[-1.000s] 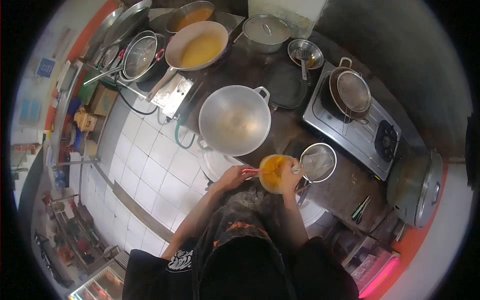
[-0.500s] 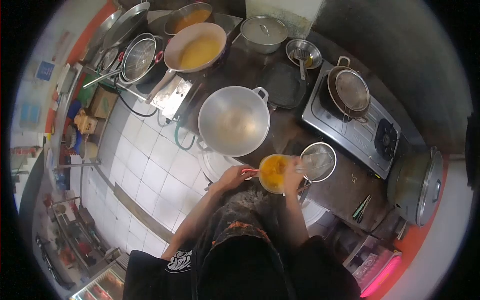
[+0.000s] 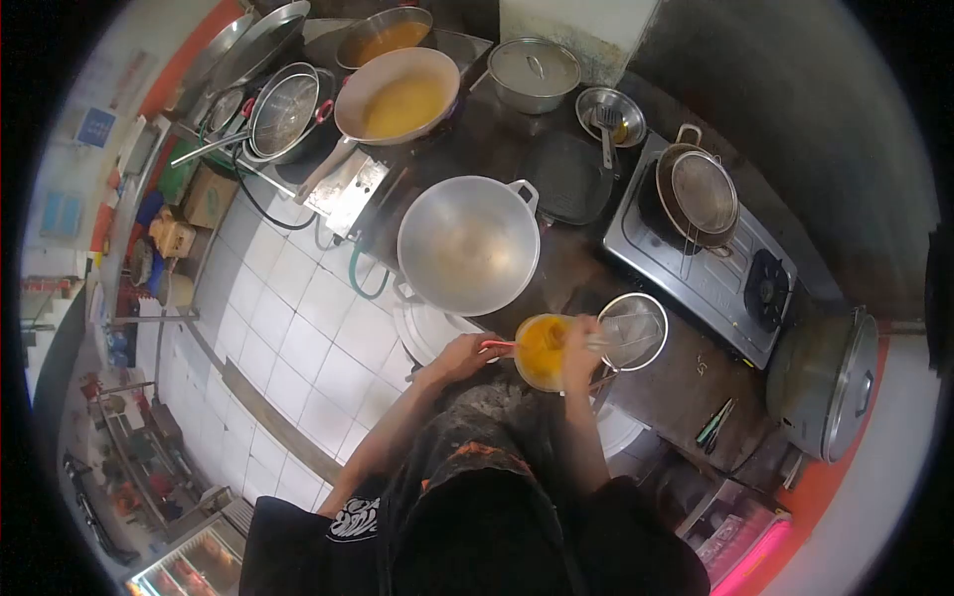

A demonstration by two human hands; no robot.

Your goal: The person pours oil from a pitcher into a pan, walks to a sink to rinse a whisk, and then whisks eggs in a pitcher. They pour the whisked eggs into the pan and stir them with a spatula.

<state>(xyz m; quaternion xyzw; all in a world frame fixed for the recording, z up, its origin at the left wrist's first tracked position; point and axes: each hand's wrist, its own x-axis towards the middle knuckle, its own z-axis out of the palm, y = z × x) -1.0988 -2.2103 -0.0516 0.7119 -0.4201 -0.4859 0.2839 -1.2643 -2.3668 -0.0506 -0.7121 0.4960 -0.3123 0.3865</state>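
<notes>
A round container of yellow-orange liquid (image 3: 540,366) stands at the counter's near edge, in front of my body. My left hand (image 3: 467,358) is closed on its red handle at the container's left side. Over the container's right part, my right hand (image 3: 580,356) is closed and blurred by motion; a utensil seems to be in it, but its shape is smeared. A round wire strainer (image 3: 634,333) lies just right of my right hand. Behind the container sits a large silver wok (image 3: 467,245) with pale contents.
A gas stove (image 3: 691,263) with stacked pans stands right, a large lidded pot (image 3: 817,382) beyond it. Scissors (image 3: 714,425) lie on the counter (image 3: 656,397). Farther back are a pan of yellow liquid (image 3: 397,104), a lidded pot (image 3: 534,74) and a black square pan (image 3: 566,179).
The whole view has shifted slightly, with the objects a little lower in it. My right hand is still moving over the container. My left hand keeps its hold on the red handle.
</notes>
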